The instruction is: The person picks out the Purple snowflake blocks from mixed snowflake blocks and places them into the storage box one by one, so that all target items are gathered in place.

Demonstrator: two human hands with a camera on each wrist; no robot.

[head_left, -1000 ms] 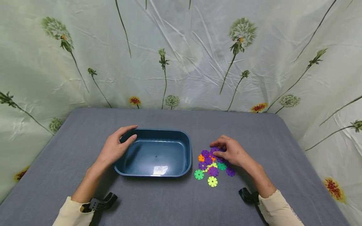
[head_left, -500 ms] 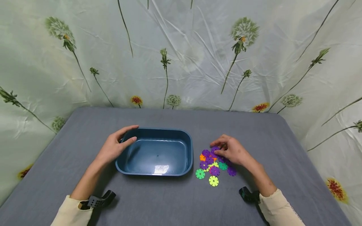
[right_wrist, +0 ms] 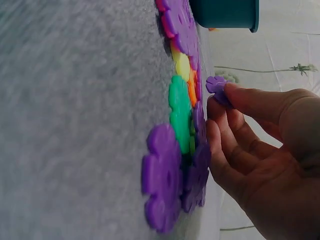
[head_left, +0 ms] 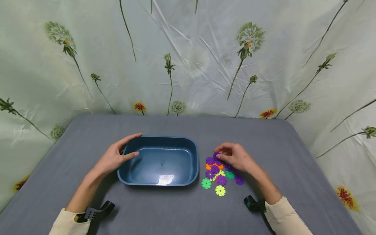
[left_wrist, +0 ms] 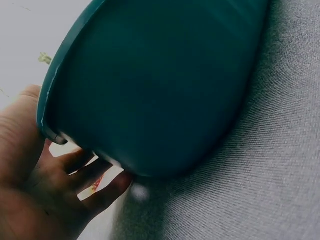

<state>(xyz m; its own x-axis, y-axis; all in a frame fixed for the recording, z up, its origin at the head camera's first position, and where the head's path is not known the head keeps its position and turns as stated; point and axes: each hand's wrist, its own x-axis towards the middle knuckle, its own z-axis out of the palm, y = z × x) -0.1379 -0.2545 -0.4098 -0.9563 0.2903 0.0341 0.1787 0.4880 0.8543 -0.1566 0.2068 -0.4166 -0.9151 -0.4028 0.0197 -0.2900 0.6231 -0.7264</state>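
At the left end of a blue plastic basin [head_left: 161, 143], my left hand [head_left: 113, 158] holds the rim, thumb over the inside and fingers against the outer wall. The left wrist view shows the basin's outer wall [left_wrist: 160, 90] close up with the fingers curled below it. To the right of the basin, my right hand [head_left: 237, 157] pinches a purple snowflake disc [right_wrist: 216, 85] between thumb and fingertips. It is raised over the far side of a pile of snowflake discs: purple [head_left: 239, 180], orange [head_left: 208, 166], yellow [head_left: 220, 190] and green [head_left: 206, 183], partly overlapping.
A grey cloth [head_left: 164, 212] covers the table. Behind its back edge hangs a pale curtain [head_left: 191, 91] printed with dandelions. Dark wrist cameras are strapped on both forearms, close over the cloth.
My right hand has moved slightly left over the pile with the purple snowflake disc between its fingers. My left hand stays at the basin's left end, its thumb shifted a little.
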